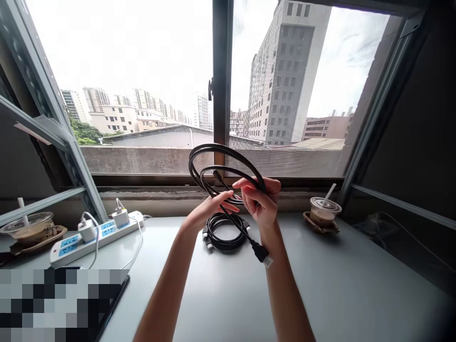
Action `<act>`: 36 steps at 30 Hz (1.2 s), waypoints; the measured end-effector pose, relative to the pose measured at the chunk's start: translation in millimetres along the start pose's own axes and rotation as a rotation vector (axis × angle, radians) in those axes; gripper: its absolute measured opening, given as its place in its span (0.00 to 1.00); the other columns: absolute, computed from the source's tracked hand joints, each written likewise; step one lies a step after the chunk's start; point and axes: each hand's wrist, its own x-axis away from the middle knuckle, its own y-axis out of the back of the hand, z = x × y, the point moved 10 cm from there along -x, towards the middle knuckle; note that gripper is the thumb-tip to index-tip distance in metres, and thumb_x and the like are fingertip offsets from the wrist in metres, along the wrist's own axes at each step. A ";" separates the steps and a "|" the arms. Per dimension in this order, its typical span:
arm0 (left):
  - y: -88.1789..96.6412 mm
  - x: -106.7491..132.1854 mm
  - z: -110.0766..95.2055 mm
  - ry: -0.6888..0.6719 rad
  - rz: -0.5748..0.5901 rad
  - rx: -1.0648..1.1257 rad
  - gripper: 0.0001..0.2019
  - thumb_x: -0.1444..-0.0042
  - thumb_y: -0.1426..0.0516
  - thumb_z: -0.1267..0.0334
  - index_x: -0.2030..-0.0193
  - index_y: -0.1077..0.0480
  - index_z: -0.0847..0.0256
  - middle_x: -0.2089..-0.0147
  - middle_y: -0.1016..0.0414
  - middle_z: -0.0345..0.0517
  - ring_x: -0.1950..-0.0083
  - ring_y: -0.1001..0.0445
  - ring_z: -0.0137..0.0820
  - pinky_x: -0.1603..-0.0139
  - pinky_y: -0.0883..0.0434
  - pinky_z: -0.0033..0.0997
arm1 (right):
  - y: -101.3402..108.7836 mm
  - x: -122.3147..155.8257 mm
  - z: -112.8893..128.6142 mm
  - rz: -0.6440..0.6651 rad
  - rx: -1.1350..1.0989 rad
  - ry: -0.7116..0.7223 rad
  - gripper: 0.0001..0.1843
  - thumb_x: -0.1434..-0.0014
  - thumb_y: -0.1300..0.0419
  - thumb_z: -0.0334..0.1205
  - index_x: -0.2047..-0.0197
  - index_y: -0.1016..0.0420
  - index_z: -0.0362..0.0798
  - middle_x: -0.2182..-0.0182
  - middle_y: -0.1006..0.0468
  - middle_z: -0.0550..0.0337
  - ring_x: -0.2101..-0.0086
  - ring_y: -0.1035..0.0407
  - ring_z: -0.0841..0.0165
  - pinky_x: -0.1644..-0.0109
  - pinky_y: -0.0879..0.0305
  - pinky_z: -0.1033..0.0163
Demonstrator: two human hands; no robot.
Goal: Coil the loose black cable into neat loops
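A black cable, wound in loose loops, is held up above the table. My right hand is closed around the right side of the loops. My left hand is at their lower left, thumb and fingers stretched out and apart, with cable strands passing beside them. One end hangs down to the right, and its wide, HDMI-like plug wears a clear cap. The other black plug shows inside the loops. Below both hands, a second coiled black cable lies on the table, its ends pale-capped.
On the grey-white table, a white power strip with chargers lies at left. Lidded drinks with straws stand on both sides, the right cup on a brown holder. A dark flat object is partly pixelated. Behind is a window.
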 end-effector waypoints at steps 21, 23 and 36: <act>74.8 38.2 -58.2 -0.295 -0.668 -0.355 0.07 0.45 0.50 0.62 0.73 0.39 0.60 0.88 0.45 0.31 0.85 0.30 0.31 0.84 0.37 0.23 | 32.1 -8.3 6.6 -0.191 0.532 0.029 0.32 0.52 0.35 0.38 0.44 0.37 0.58 0.58 0.30 0.60 0.73 0.35 0.76 0.80 0.39 0.73; 73.3 36.9 -56.5 -0.272 -0.631 -0.369 0.07 0.45 0.50 0.62 0.72 0.38 0.60 0.89 0.46 0.30 0.85 0.29 0.33 0.85 0.37 0.24 | 23.4 -8.4 10.1 -0.142 0.605 0.055 0.28 0.51 0.35 0.41 0.45 0.34 0.57 0.58 0.29 0.59 0.71 0.35 0.74 0.78 0.37 0.73; 37.7 29.9 -56.0 -0.236 -0.321 -0.004 0.12 0.44 0.45 0.58 0.74 0.35 0.64 0.89 0.50 0.30 0.90 0.45 0.19 0.87 0.49 0.18 | 27.2 -7.6 21.2 -0.170 0.622 0.165 0.18 0.46 0.37 0.38 0.51 0.26 0.55 0.67 0.30 0.62 0.77 0.38 0.77 0.82 0.41 0.72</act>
